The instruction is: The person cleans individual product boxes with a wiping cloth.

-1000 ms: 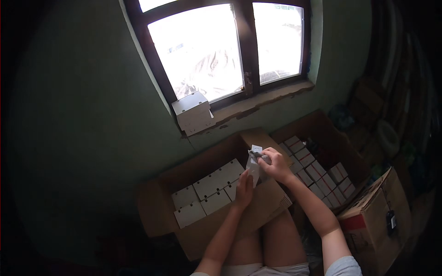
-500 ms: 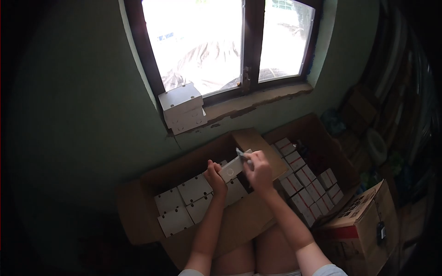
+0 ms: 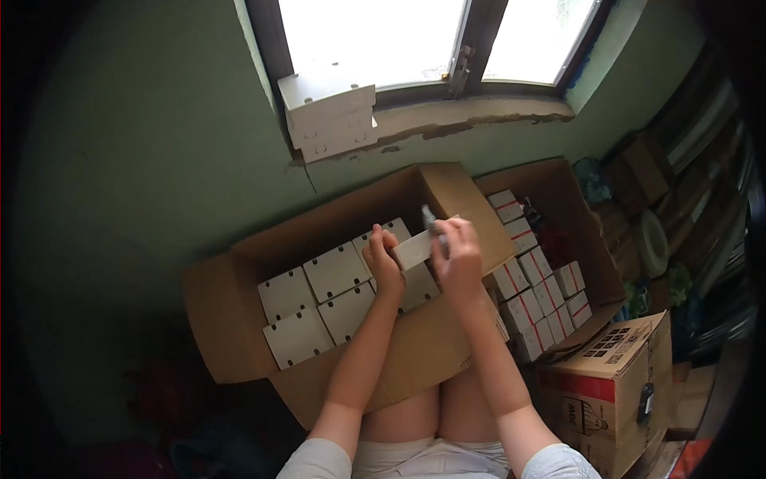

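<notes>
My left hand [image 3: 384, 260] is closed on one end of a small white box [image 3: 413, 251], with the thumb up along its side. At the other end is my right hand [image 3: 459, 257], fingers curled round a small grey object [image 3: 429, 217] whose kind I cannot make out; it sits against or just above the box. Both hands are over a large open cardboard carton [image 3: 319, 209] on my lap side. Inside it, white boxes [image 3: 337, 273] with dark round spots stand in rows, partly hidden by my forearms.
A second carton [image 3: 550, 180] on the right holds small white boxes with red stripes [image 3: 533, 267]. In front of it stands a printed cardboard box [image 3: 594, 399]. White boxes [image 3: 331, 116] are stacked on the window sill [image 3: 479, 118]. A white ring-shaped item [image 3: 653, 243] lies among clutter.
My view has tilted down, so the window sits higher. Both hands still hold the same things; the white box has turned slightly, and its round mark no longer shows.
</notes>
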Available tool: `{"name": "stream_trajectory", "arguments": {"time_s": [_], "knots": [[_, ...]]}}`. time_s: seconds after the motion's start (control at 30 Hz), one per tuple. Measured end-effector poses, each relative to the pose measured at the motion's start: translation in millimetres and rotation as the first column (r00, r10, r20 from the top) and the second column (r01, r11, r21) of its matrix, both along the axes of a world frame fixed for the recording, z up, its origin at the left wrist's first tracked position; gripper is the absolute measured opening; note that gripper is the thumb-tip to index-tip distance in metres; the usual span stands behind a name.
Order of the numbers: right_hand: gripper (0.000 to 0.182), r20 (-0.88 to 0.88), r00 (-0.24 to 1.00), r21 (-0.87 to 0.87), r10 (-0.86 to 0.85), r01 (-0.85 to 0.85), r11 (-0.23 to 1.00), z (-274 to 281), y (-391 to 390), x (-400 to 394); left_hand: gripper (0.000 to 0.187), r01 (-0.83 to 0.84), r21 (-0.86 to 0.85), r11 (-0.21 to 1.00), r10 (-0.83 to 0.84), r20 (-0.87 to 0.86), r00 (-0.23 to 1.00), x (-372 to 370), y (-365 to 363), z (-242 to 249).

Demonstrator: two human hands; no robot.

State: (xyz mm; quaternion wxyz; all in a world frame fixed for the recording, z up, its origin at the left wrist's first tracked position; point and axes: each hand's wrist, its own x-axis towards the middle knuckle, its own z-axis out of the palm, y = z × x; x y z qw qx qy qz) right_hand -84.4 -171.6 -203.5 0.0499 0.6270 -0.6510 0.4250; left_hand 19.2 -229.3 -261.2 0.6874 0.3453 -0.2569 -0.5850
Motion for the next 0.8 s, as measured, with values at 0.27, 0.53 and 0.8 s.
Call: {"name": "stream_trajectory", "arguments": {"time_s": [0.27, 0.53, 0.8], "knots": [[0.028, 0.025, 0.996, 0.040, -0.080, 0.079, 0.996, -8.3, -6.1, -21.6, 0.054, -0.095, -0.015, 0.995, 0.095, -0.047, 0.994, -2.2, 6.9, 3.1], [0.029, -0.064, 0.956, 0.005, 0.286, -0.286, 0.958, -17.0, 20.5, 23.9, 0.054, -0.107, 0.086, 0.991, 0.107, -0.002, 0.994, -7.3, 3.1, 7.1], [0.030, -0.061, 0.998, 0.022, -0.006, 0.007, 1.000, -14.1, 8.2, -11.7, 0.054, -0.065, -0.032, 0.997, 0.067, 0.061, 0.996, -11.5, 10.4, 3.1]]}}
